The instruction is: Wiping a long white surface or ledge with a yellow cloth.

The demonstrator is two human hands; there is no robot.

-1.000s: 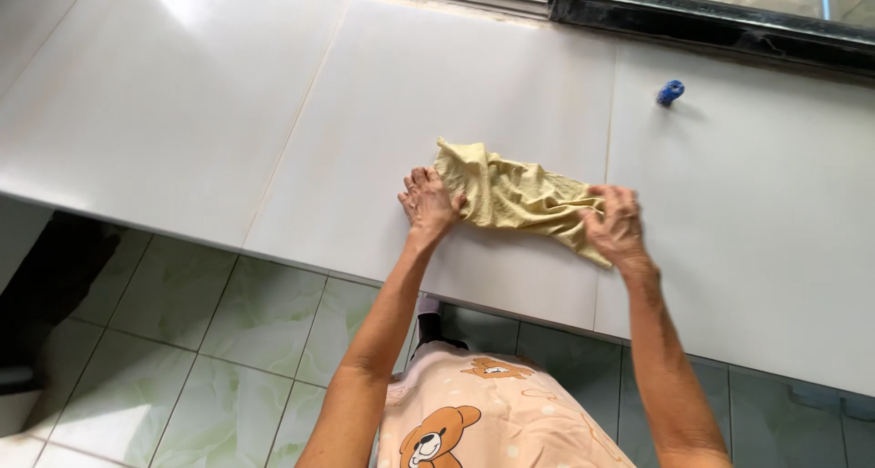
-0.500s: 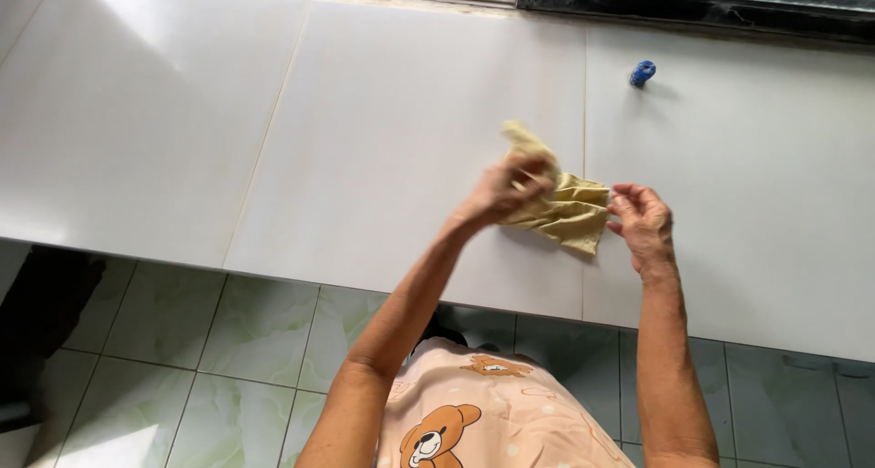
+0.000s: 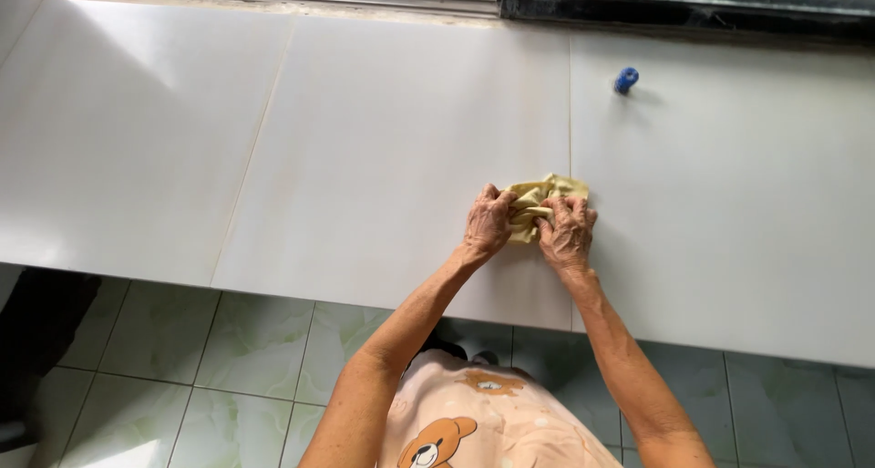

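Both hands are down on the cloth now: the left hand (image 3: pixel 489 222) and the right hand (image 3: pixel 567 233) sit side by side, fingers curled over a small crumpled yellow fabric cloth (image 3: pixel 540 204), pressing it flat against the glossy white tiled counter (image 3: pixel 365 158). A second ago that cloth lay stretched wide between the two hands; half a second ago the left hand was lifting one end over. Now it is bunched into a compact wad, only its far edge peeking out beyond the knuckles, so the folding has brought it down to a small bundle. Farther out, a small blue cap-like object (image 3: pixel 625 80) stands well apart near the dark window frame (image 3: pixel 693 8), and pale green floor tiles (image 3: pixel 182 359) show below the counter edge.
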